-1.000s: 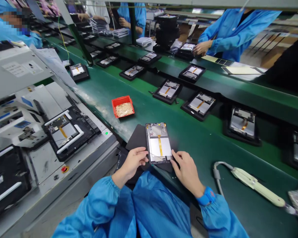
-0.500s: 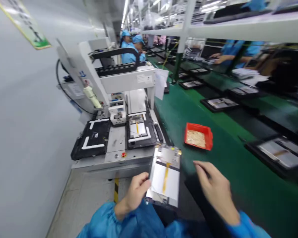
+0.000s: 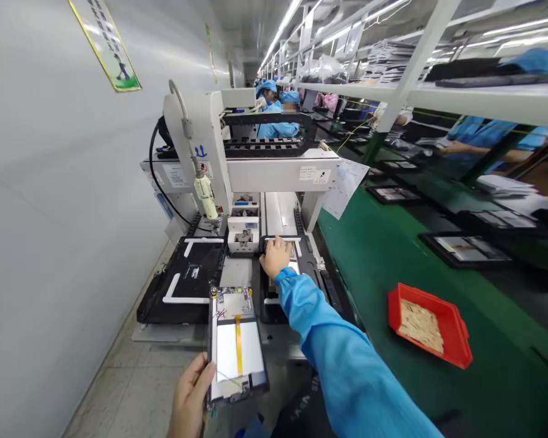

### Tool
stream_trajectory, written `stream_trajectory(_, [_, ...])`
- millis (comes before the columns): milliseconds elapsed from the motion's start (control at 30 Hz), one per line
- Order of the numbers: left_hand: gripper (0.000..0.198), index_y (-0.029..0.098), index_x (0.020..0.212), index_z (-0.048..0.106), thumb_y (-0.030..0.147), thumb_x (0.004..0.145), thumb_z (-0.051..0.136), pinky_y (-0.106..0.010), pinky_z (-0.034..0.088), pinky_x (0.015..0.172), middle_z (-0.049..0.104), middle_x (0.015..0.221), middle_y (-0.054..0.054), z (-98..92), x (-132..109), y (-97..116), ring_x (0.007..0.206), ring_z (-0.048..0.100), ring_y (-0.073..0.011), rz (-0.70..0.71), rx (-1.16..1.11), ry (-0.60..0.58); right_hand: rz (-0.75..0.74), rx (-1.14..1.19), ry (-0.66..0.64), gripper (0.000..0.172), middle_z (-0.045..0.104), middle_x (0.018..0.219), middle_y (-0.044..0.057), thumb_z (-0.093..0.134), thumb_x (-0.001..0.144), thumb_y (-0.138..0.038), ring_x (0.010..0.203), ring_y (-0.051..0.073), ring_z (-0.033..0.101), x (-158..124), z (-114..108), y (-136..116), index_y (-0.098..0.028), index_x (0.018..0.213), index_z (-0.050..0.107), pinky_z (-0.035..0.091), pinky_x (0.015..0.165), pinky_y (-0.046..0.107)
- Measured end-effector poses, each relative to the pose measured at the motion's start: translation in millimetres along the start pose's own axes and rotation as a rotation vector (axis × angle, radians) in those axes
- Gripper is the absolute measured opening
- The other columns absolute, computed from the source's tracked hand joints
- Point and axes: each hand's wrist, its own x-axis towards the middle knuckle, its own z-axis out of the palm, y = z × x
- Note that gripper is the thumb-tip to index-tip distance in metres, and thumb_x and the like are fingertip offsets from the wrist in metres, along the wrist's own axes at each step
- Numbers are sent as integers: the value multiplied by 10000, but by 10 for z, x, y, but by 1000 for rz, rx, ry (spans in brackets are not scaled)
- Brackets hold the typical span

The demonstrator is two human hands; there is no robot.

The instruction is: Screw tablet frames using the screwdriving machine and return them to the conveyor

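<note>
My left hand (image 3: 192,392) grips the lower left edge of an opened tablet (image 3: 238,347). Its circuit board, white battery and an orange ribbon strip face up, and it is held in front of the machine. My right hand (image 3: 275,258) reaches forward to a second opened tablet (image 3: 294,266) in the machine's right fixture (image 3: 307,267). Its fingers are bent over that tablet's upper left part, closed on it; the hand and blue sleeve hide much of the tablet. At left, the black fixture (image 3: 194,274) with white corner guides holds no tablet.
A white gantry machine (image 3: 278,173) stands ahead, with a pale green tool (image 3: 205,196) and a cable on its left. A red bin (image 3: 454,331) of small tan pieces sits on the green bench (image 3: 374,261). Several trays with tablets line the bench; co-workers (image 3: 278,115) are farther back.
My view has turned left toward the machine. My right hand has moved from beside the red bin onto the tablet in the right fixture. My left hand still holds its tablet.
</note>
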Motion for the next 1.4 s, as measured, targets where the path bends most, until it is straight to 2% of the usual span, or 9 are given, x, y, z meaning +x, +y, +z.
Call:
stream_trajectory(200, [342, 159, 730, 592, 471, 793, 715, -191, 373, 532, 527, 654, 31, 409, 656, 157, 594, 474, -104, 179, 43, -125, 150, 304, 51, 389, 642, 1242, 178, 484, 899, -288, 1168, 278, 588, 108, -670, 571, -99, 1209, 624, 425, 1031, 420])
stream_trajectory(433, [411, 191, 721, 495, 564, 737, 668, -180, 230, 402, 413, 550, 74, 1222, 1571, 295, 434, 347, -70, 177, 171, -269, 166, 673, 111, 566, 735, 1098, 99, 637, 659, -204, 1006, 241, 691, -85, -1101, 1035, -110, 1217, 664, 557, 853, 341])
stream_trajectory(600, [402, 200, 671, 466, 557, 799, 599, -198, 283, 425, 398, 521, 67, 1520, 1821, 275, 418, 367, -83, 232, 406, -304, 182, 833, 290, 693, 692, 1230, 85, 673, 636, -215, 1074, 251, 669, -452, -1862, 1301, -153, 1324, 612, 564, 867, 356])
stream_trajectory(767, [176, 160, 838, 615, 324, 873, 562, -335, 480, 748, 601, 779, -68, 1483, 1673, 309, 823, 599, -226, 467, 728, -211, 256, 860, 384, 663, 691, 1245, 41, 768, 651, -292, 1076, 277, 671, -1159, -2479, 1475, -271, 1302, 644, 589, 841, 402])
stream_trajectory(867, [206, 179, 996, 659, 170, 882, 489, -422, 397, 1002, 638, 1105, -128, 1367, 1427, 333, 1128, 537, -266, 611, 893, -234, 370, 822, 442, 657, 674, 1277, 37, 808, 642, -353, 1114, 303, 658, -1580, -2697, 1527, -335, 1282, 661, 602, 827, 410])
stream_trajectory(1033, [428, 202, 1142, 661, 32, 827, 427, -484, 297, 1123, 606, 1313, -106, 1317, 871, 154, 1276, 456, -268, 766, 1101, -366, 479, 717, 488, 571, 660, 1288, 11, 797, 663, -407, 1184, 333, 621, -2293, -3016, 1566, -424, 1223, 682, 620, 829, 442])
stream_trajectory(1167, [486, 161, 1236, 606, 26, 816, 404, -395, 354, 1125, 592, 1346, -115, 1659, 356, -371, 1279, 485, -233, 960, 1227, -677, 540, 570, 431, 552, 682, 1244, 19, 767, 709, -424, 1159, 365, 633, -3001, -3199, 1622, -411, 1251, 668, 621, 844, 493])
stream_trajectory(1233, [525, 149, 1272, 583, 20, 784, 437, -360, 346, 1140, 551, 1417, -117, 1910, 177, -653, 1324, 466, -228, 922, 1306, -845, 532, 479, 419, 541, 680, 1249, 41, 742, 753, -415, 1150, 364, 639, -3401, -3235, 1694, -365, 1286, 656, 610, 875, 494])
stream_trajectory(1400, [603, 49, 1365, 488, -30, 774, 399, -496, 388, 1077, 519, 1410, -254, 2267, 142, -961, 1325, 477, -333, 812, 1482, -850, 529, 156, 342, 560, 634, 1336, 70, 595, 827, -325, 1199, 324, 613, -4419, -3153, 1784, -230, 1379, 578, 515, 1011, 491])
